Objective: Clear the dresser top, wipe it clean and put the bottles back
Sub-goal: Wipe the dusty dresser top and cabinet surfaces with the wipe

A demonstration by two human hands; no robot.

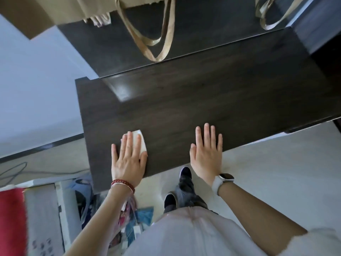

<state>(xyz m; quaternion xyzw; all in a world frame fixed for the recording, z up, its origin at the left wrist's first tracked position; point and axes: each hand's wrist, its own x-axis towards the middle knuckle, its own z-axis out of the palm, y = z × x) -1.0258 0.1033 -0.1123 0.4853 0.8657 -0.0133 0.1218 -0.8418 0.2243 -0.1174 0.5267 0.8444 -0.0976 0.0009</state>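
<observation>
Dark wood grain covers the dresser top (pixel 193 108), which carries only a small white wipe (pixel 141 142) near its front edge, toward the left corner. Most of the wipe is hidden under the left hand (pixel 128 159); a pale corner and one side show past the fingertips and thumb. Whether it is cloth or paper cannot be told.

That left hand lies flat on the wipe, fingers straight and close together, pressing down without curling around it, the palm reaching back to the dresser's front edge. A red beaded bracelet (pixel 122 185) circles its wrist. The right hand (pixel 207 154) is spread flat too, fingers straight and slightly apart, resting over the front edge further right and holding nothing. A white smartwatch (pixel 222 182) sits on that wrist.

Behind the dresser top, along its back edge, a mirror (pixel 203 24) reflects the dark surface. A tan bag (pixel 92 10) hangs above the back left, cut off by the frame's upper border; its looped straps (pixel 156 43) dangle down before the mirror, so its contents are out of sight.

Below the front edge lie pale floor and the person's dark shoes (pixel 184 174). At lower left a heap of coloured packages (pixel 132 224) is blurred and hard to make out.
</observation>
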